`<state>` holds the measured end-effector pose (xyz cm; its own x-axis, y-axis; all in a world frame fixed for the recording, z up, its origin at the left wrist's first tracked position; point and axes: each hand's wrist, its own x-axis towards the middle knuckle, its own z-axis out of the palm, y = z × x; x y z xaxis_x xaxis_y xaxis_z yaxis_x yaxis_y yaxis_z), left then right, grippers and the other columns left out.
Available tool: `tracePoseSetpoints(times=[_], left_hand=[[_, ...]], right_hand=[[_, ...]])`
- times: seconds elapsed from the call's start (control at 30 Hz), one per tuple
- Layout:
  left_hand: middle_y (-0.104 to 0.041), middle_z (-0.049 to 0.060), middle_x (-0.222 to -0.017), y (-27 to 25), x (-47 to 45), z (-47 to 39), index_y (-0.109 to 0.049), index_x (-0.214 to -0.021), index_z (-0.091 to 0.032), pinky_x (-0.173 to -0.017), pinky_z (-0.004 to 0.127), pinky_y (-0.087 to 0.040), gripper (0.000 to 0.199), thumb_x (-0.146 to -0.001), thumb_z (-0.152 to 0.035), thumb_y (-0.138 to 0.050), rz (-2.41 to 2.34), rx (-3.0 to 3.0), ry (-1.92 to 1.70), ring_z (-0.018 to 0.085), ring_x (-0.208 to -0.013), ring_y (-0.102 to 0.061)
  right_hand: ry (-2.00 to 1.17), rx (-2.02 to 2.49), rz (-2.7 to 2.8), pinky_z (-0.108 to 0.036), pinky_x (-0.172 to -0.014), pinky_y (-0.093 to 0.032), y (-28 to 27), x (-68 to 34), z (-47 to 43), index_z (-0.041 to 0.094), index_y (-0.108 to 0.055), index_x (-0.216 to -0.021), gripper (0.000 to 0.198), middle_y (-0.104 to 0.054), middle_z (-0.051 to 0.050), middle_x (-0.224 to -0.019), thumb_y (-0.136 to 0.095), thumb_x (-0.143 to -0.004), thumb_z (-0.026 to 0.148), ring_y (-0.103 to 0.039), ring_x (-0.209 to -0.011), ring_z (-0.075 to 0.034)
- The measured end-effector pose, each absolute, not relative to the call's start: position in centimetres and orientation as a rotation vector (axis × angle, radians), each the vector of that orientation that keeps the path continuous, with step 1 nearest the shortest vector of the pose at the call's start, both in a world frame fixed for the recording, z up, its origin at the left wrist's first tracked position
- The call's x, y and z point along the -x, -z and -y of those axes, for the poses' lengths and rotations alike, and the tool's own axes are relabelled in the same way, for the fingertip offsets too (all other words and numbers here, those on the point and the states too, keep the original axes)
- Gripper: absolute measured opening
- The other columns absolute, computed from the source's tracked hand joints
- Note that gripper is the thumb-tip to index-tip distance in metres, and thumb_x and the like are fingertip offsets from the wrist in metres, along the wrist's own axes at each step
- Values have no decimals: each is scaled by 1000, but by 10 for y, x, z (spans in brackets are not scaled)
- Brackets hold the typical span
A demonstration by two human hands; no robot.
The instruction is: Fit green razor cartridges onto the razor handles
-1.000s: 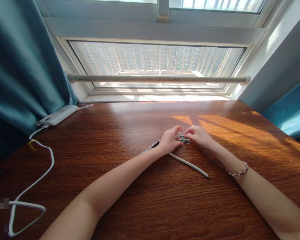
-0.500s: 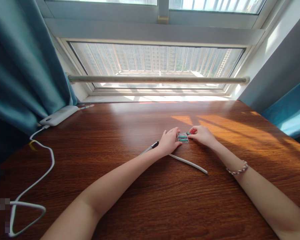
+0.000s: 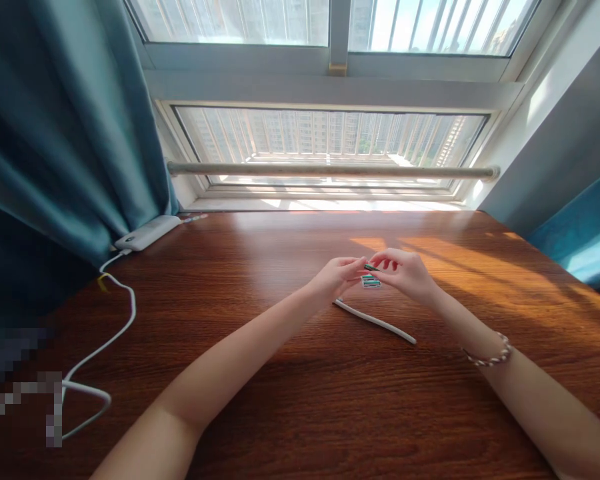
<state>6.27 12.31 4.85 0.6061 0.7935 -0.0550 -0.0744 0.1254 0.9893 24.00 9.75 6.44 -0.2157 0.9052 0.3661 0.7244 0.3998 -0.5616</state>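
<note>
In front of me, my right hand pinches a small dark green piece between thumb and fingers. My left hand meets it from the left, fingertips closed at the piece's near end. Just below the fingers a small clear case lies on the table with green-and-dark bars in it; the hands partly cover it. A slightly curved white rod lies nearer to me, its left end close under my left hand.
The brown wooden table reaches to the window sill. At its far left, a white power strip lies by the blue curtain, its white cable trailing toward me. A horizontal rail crosses the window.
My left hand has lifted off the clear case and come to the green piece in my right hand. The pen-like object by my left wrist is now out of sight. My view has tilted up slightly.
</note>
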Motion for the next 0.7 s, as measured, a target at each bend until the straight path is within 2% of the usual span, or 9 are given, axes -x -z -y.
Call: tracePoseSetpoints(times=[0.13, 0.4, 0.5, 0.6, 0.7], left_hand=[[-62, 15, -105, -47, -40, -100, -61, -97, -11, -94, 38, -38, 41, -73, -44, -56, -425, -973, -580, 23, -101, -57], [-60, 12, -109, -46, -21, -77, -59, -102, -15, -95, 35, -37, 36, -70, -32, -63, -371, -911, -597, 20, -101, -57], [-61, 9, -108, -41, -17, -76, -59, -100, -18, -93, 34, -38, 33, -70, -28, -64, -389, -898, -656, 20, -105, -54], [-59, 8, -108, -31, -10, -78, -58, -98, -19, -92, 36, -39, 30, -68, -23, -65, -390, -873, -726, 21, -108, -52], [-58, 7, -108, -20, -3, -82, -57, -97, -20, -90, 37, -40, 32, -66, -19, -66, -385, -859, -784, 22, -108, -51]], right_hand=[[-369, 1119, 2084, -25, -63, -43, -79, -221, -74, 18, -63, -86, 20, -63, -3, -77, -58, -72, 32, -56, -69, -13], [-364, 952, 2111, -28, -71, -44, -88, -197, -52, 19, -59, -92, 20, -62, -5, -84, -58, -74, 27, -55, -79, -15], [-398, 1078, 1986, -27, -68, -45, -77, -202, -48, 19, -56, -93, 22, -60, -5, -87, -57, -75, 32, -55, -77, -15], [-550, 1381, 2006, -24, -52, -41, -51, -214, -43, 19, -54, -73, 21, -57, 0, -65, -58, -72, 39, -50, -55, -11], [-580, 1564, 2122, -25, -53, -39, -26, -226, -38, 19, -53, -69, 23, -55, 1, -64, -64, -65, 38, -50, -57, -12]])
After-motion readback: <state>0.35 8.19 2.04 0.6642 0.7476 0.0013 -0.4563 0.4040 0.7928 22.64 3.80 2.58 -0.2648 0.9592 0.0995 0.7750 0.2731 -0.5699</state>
